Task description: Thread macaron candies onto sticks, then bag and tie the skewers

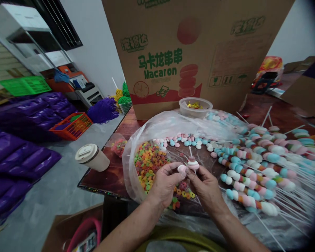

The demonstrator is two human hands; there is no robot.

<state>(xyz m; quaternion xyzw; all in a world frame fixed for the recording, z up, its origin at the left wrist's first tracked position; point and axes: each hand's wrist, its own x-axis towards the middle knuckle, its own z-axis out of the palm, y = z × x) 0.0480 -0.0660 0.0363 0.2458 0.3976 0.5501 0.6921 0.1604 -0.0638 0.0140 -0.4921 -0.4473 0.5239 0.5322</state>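
Head view: two bare hands work over the tabletop (pixel 117 175), on the near side of the Macaron carton (pixel 199 59).
Threaded stick: upright in the right hand (pixel 207 187), in front of the carton, its tip (pixel 190 152) poking above a pink-and-white marshmallow (pixel 193 165).
Left-hand marshmallow: a pale piece (pixel 182 169) between the fingertips, just beside the stick (whether it touches, I cannot tell).
Counts: one stick in hand, one carton, one lidded cup (pixel 101 161), one plastic bowl (pixel 183 107); loaded sticks (pixel 248 200), ring candies (pixel 151 159) and loose marshmallows (pixel 198 142) overlap too much to count.
Around the carton: bowl just before it; loose marshmallows nearer the hands; ring candies in a clear bag (pixel 128 164) front-left; cup farther left; loaded sticks front-right.
Left grip: thumb and fingers pinched closed on the pale piece.
Right grip: closed likewise, around the stick below its marshmallow.
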